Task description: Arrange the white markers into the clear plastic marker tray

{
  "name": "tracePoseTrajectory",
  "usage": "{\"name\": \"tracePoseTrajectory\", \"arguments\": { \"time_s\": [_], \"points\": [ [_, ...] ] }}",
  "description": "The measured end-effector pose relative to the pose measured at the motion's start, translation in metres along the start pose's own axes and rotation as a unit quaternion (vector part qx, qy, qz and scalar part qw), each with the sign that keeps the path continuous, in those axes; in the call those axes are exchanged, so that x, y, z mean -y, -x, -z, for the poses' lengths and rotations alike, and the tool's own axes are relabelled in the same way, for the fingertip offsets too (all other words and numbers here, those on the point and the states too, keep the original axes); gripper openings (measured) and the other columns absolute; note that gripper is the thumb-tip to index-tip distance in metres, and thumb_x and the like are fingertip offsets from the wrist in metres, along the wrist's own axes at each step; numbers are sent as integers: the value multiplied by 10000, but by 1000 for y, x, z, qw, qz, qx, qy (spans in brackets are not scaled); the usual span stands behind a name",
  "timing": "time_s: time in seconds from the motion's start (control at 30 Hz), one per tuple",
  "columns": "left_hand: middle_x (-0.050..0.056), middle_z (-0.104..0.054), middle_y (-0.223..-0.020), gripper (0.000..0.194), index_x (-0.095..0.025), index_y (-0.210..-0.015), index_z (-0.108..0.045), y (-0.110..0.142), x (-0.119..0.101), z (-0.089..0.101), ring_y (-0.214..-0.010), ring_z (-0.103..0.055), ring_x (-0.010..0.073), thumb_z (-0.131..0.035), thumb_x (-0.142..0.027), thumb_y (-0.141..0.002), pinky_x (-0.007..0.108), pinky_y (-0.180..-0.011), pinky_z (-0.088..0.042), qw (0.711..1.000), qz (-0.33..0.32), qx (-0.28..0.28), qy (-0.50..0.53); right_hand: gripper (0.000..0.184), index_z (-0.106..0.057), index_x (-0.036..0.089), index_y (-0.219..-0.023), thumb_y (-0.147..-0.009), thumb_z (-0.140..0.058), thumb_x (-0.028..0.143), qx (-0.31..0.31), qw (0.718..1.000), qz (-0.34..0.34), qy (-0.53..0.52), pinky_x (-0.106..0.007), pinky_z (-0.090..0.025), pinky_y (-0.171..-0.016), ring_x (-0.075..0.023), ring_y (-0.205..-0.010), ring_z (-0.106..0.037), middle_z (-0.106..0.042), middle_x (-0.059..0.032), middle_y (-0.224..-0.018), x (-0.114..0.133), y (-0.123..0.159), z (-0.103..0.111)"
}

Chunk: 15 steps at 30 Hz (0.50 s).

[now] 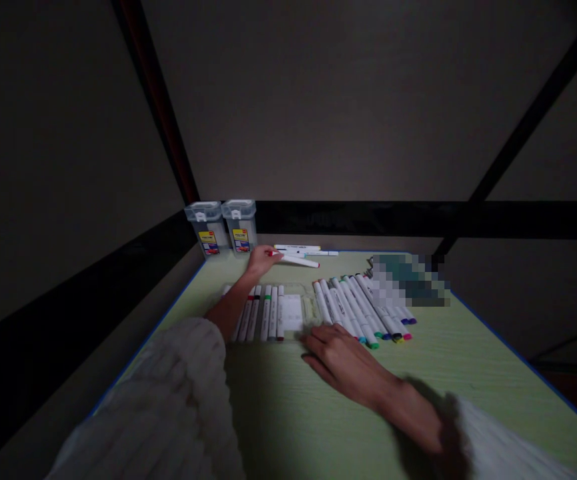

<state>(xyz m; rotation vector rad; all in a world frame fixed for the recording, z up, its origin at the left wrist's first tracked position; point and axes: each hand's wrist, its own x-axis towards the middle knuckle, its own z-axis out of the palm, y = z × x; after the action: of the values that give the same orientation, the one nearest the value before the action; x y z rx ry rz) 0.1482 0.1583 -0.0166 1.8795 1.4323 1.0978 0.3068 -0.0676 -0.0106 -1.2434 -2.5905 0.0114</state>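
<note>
At the back of the table, my left hand (262, 259) is closed in a pinch on a white marker (300, 261) with red ends. Beyond it lie several other white markers (298, 248), one with a yellow tip. Below my left forearm is a clear plastic tray (310, 303). Several markers (273, 313) stand side by side in its left part, some with green, black or red bands. My right hand (343, 360) rests palm down at the tray's near right corner, fingers stretched and holding nothing. Its fingertips lie close to a row of loose markers (358, 307) with coloured ends.
Two clear lidded boxes (239, 227) with yellow labels stand at the back left, against the wall. A blurred-out greenish item (411, 279) lies at the back right. The pale green tabletop (278, 413) has a blue edge. Dark-framed panels rise behind it.
</note>
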Motion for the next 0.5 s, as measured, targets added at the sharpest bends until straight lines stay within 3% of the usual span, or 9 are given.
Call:
{"name": "tracePoseTrajectory", "arguments": {
  "time_s": [0.1,0.23,0.33,0.5],
  "points": [
    [24,-604,-600,138,-85,-720,-617,8,-7,10,-549,-545,86,-599,-202,-649,192,-542,-433,998,23,-18,60,136,-541,156,-846,-845,-425,228,1,1000,-2,-1,-329,-374,-698,-172,-752,-530,-568,-50,-811,2,0,-1],
    [1,-589,-575,79,-95,-672,-590,24,-14,26,-536,-558,65,-627,-141,-620,167,-548,-445,959,100,-48,260,140,-536,159,-841,-848,-416,230,7,1000,-4,2,-331,-376,-701,-175,-758,-531,-568,-49,-817,3,1,-2],
    [-6,-588,-587,28,-103,-666,-574,35,-18,35,-517,-559,47,-596,-99,-649,147,-547,-446,943,136,-49,299,134,-535,160,-836,-845,-422,232,9,1000,-7,1,-334,-381,-700,-176,-752,-531,-567,-46,-814,3,0,-2],
    [-5,-574,-577,56,-115,-688,-547,45,-22,41,-491,-565,46,-527,-66,-708,124,-501,-427,941,178,-30,287,142,-537,158,-865,-849,-417,232,19,1000,-10,-1,-336,-388,-710,-178,-767,-531,-571,-52,-833,3,-2,0]
  ]
}}
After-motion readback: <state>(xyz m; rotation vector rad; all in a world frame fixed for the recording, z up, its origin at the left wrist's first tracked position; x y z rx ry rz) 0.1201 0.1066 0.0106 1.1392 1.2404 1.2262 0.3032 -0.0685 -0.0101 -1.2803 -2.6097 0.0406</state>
